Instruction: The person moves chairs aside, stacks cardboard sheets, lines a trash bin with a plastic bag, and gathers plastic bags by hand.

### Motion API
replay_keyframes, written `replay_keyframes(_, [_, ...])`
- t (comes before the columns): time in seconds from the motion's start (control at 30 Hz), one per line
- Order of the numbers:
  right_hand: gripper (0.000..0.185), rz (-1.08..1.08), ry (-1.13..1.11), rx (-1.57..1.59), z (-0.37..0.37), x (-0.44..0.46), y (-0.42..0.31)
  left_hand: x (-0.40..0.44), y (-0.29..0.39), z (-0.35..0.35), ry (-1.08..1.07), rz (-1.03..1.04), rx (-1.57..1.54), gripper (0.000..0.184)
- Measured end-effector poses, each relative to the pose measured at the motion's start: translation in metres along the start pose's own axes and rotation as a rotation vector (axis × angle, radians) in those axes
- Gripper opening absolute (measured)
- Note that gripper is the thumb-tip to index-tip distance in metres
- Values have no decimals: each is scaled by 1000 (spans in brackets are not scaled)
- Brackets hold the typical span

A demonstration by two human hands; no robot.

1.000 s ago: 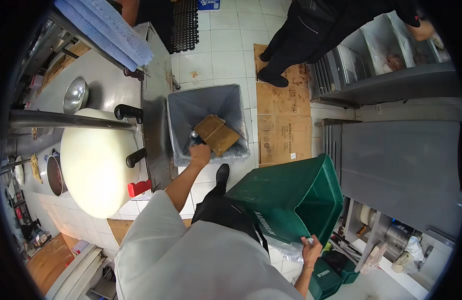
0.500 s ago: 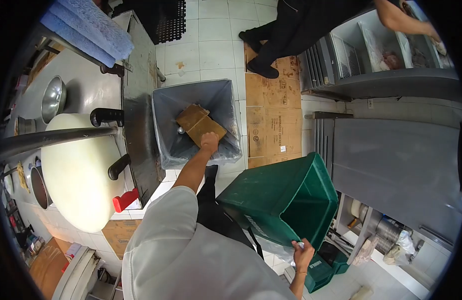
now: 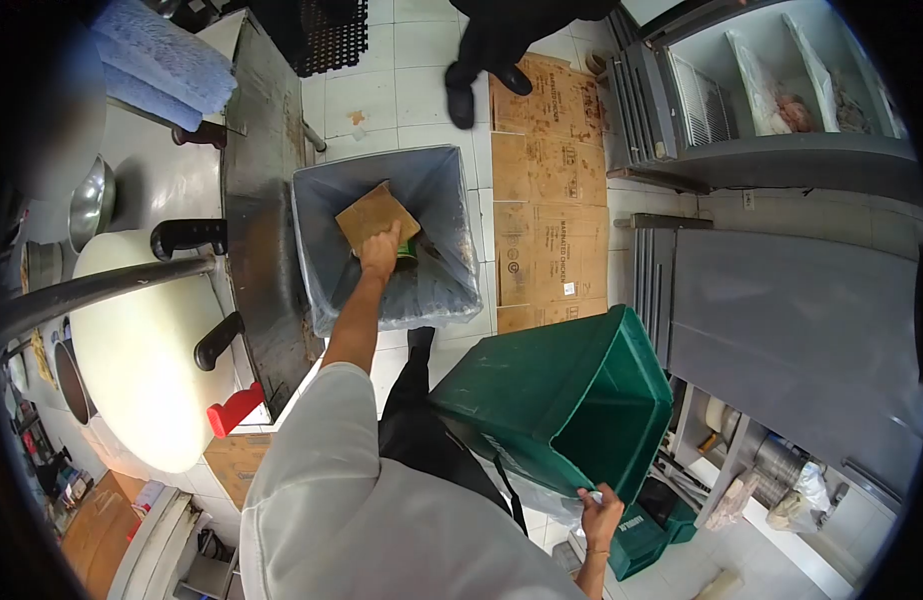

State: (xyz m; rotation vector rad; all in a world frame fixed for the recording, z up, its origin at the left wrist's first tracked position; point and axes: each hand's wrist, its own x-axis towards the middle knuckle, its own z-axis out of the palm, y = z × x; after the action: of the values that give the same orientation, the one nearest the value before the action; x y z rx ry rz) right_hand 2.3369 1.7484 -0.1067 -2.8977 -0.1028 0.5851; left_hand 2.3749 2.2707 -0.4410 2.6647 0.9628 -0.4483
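Observation:
My left hand reaches down into a grey bin lined with a clear bag. Its fingers are on a brown cardboard piece, and something green shows just beneath. On the right, my right hand grips the rim of a large green bin, which is tipped so that its opening faces right. A clear plastic bag hangs by that rim. The inside of the green bin is dark, and no contents can be made out.
A metal counter with a white round board, black-handled knives and a red handle is at left. Flattened cardboard covers the floor. A person in black stands beyond, near an open fridge drawer.
My left hand has shifted the cardboard up and left inside the grey bin, and a green item has come into view. The other person has moved away from the open drawer.

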Motion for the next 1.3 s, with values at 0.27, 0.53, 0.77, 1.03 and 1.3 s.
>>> replay_keyframes(0.27, [25,-8,-16,-12,-1,-2,3,11,17,78,-1023,-194,-34,71])
replay_keyframes(0.53, [24,2,-27,21,14,-4,13,31,6,116,-699,231,-93,39])
replay_keyframes(0.77, [23,7,-66,12,38,-2,13,69,11,98,-625,26,-160,26])
replay_keyframes(1.03, [29,-3,11,-104,39,9,27,52,17,90,-361,-3,27,17])
replay_keyframes(1.3, [20,-138,38,-60,8,21,31,-183,232,-157,75,699,-953,14])
